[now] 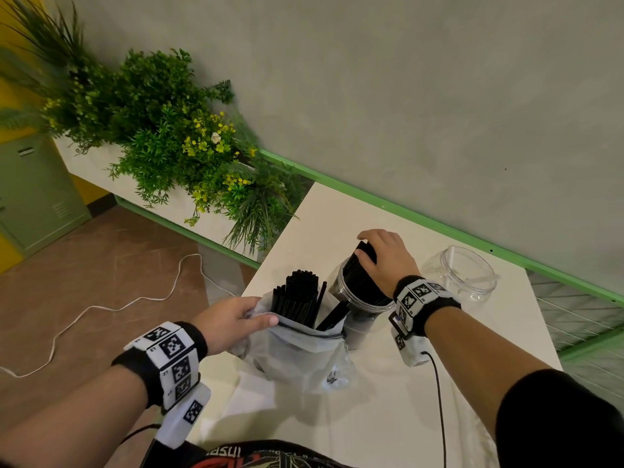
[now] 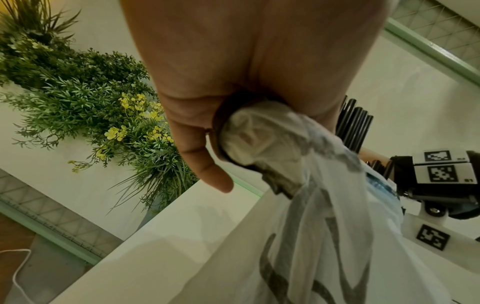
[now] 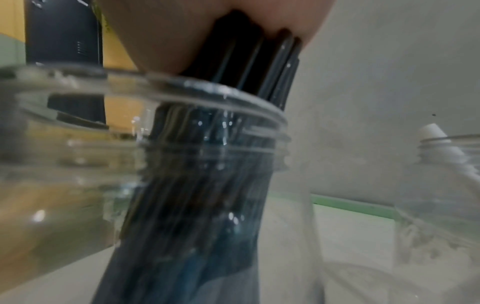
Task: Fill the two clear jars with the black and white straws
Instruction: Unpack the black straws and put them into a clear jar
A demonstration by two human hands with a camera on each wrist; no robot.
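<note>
On the white table (image 1: 456, 376), a clear jar (image 1: 354, 298) holds a tilted bundle of black straws (image 1: 363, 265). My right hand (image 1: 369, 246) grips the top of that bundle from above; the right wrist view shows the straws (image 3: 246, 61) running from my palm down through the jar's mouth (image 3: 155, 84). A thin plastic bag (image 1: 297, 352) stands in front with more black straws (image 1: 299, 295) sticking out. My left hand (image 1: 260, 310) pinches the bag's left rim, bunched in my fingers (image 2: 259, 139). A second clear jar (image 1: 462, 275) stands at the right.
A planter of green plants (image 1: 162, 136) sits left of the table, close to its far corner. A green rail (image 1: 439, 228) and grey wall run behind. A white cable (image 1: 101, 309) lies on the floor. A white tip (image 3: 432, 131) shows at the second jar's rim; I cannot tell what it is.
</note>
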